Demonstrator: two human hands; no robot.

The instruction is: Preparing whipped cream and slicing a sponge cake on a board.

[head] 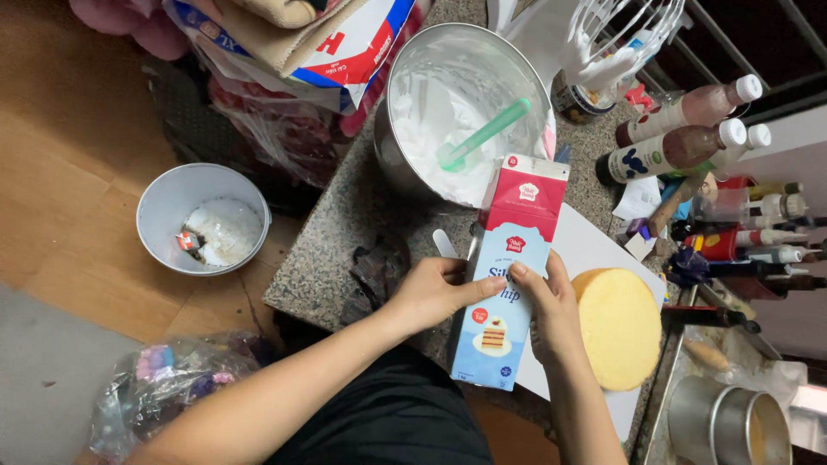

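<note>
Both hands clasp one tall red-and-blue cardboard cream carton (pixel 508 275), upright on speckled grey granite counter (pixel 332 258): left hand (pixel 435 291) fingers curled on its left face, right hand (pixel 551 306) wrapped round its right edge. Round, pale yellow sponge cake (pixel 618 327), matte and porous, on white board (pixel 594 245), just right. Behind: steel mixing bowl (pixel 465 112) of whipped white cream with translucent green plastic spatula (pixel 482 136).

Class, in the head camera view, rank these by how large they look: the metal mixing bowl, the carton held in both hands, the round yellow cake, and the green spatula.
1. Metal mixing bowl
2. Carton, nearer the camera, so its lead over the cake is unsure
3. Round yellow cake
4. Green spatula
</note>
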